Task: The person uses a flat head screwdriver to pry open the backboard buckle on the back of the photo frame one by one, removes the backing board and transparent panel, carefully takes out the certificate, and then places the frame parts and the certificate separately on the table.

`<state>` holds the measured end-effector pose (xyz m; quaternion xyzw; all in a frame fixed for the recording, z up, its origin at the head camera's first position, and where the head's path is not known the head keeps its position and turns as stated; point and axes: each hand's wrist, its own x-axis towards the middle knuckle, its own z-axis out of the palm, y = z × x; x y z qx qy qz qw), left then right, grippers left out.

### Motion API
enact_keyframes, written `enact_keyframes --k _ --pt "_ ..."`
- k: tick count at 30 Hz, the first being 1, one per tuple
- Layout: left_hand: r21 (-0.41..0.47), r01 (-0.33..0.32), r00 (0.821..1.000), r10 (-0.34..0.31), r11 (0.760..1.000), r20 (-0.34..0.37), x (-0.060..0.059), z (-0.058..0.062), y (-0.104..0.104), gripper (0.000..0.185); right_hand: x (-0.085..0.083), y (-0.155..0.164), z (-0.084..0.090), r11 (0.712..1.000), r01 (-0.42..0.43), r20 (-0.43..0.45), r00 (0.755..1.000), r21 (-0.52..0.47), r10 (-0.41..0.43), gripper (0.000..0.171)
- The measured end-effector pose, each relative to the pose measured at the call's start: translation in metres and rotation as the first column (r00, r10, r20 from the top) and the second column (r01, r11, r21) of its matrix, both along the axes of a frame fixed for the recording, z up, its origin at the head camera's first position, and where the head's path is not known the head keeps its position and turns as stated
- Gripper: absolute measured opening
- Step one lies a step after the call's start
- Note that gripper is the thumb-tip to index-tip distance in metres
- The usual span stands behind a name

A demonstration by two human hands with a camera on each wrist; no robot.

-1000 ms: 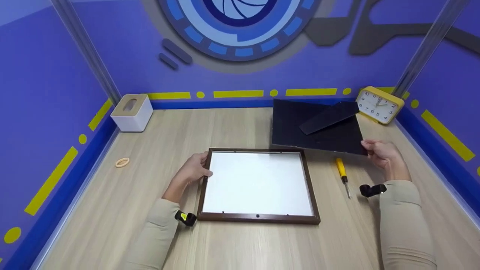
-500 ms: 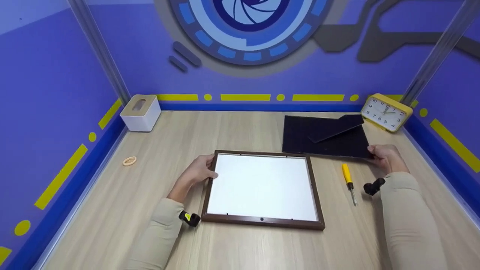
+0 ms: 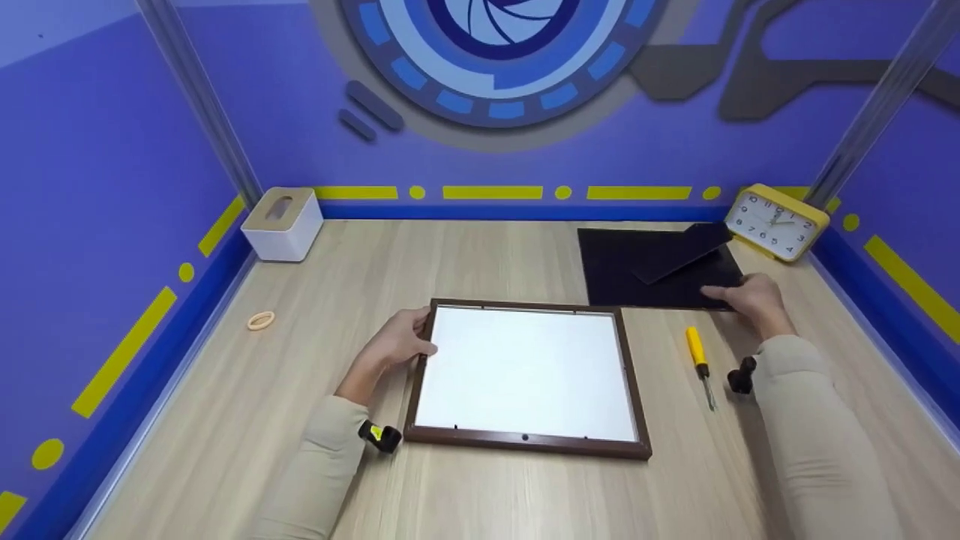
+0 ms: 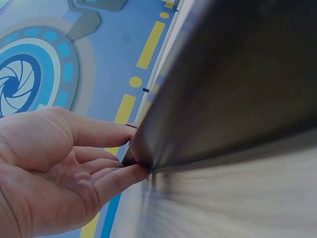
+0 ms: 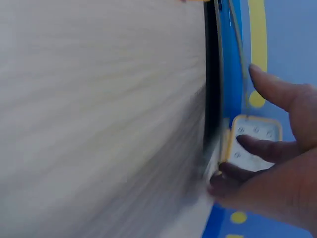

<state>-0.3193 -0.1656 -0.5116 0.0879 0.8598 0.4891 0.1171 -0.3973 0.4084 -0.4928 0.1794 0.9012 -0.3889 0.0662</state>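
Observation:
A brown picture frame (image 3: 529,442) lies face down mid-table, with a white sheet (image 3: 525,367) inside its rim. My left hand (image 3: 391,345) holds the frame's left side, thumb on the top edge and fingers against the outer side; the left wrist view shows this pinch on the frame (image 4: 198,89). Behind and to the right, a black backing board (image 3: 615,262) with a fold-out stand lies on the table. Over its front right corner is my right hand (image 3: 754,300), fingers spread apart. In the right wrist view, nothing shows between the fingers (image 5: 267,148).
A yellow-handled screwdriver (image 3: 697,352) lies right of the frame. The yellow clock (image 3: 776,225) stands in the back right corner, close to the board. A tissue box (image 3: 281,229) is at the back left, and a small beige ring (image 3: 261,321) lies on the left.
The black board has come down from a raised, tilted position to lie on the table. My right hand has let go of its corner and spread its fingers. My left hand keeps its hold.

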Motion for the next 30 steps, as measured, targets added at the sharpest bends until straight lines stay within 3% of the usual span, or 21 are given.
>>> enact_keyframes --k 2,5,8,10,30 --pt "-0.007 0.003 1.000 -0.003 1.000 0.009 0.000 0.001 0.000 0.081 0.000 -0.010 0.000 0.990 -0.098 0.040 0.995 0.103 0.094 0.114" --pt "-0.022 -0.002 1.000 0.002 1.000 0.019 0.001 0.002 -0.001 0.081 -0.001 -0.021 -0.004 0.945 -0.256 0.144 0.963 0.205 0.230 0.117" --pt "-0.035 -0.004 1.000 0.005 0.999 0.018 0.001 0.003 -0.001 0.081 -0.002 -0.027 -0.006 0.897 -0.346 0.230 0.930 0.275 0.288 0.117" --pt "-0.038 -0.002 1.000 0.002 0.999 0.014 0.001 0.003 -0.001 0.081 -0.004 -0.028 -0.007 0.878 -0.362 0.250 0.923 0.313 0.292 0.116" --pt "-0.058 0.000 1.000 0.001 0.998 0.029 0.000 0.003 -0.003 0.081 -0.007 -0.022 -0.005 0.872 -0.388 0.226 0.916 0.298 0.330 0.114"
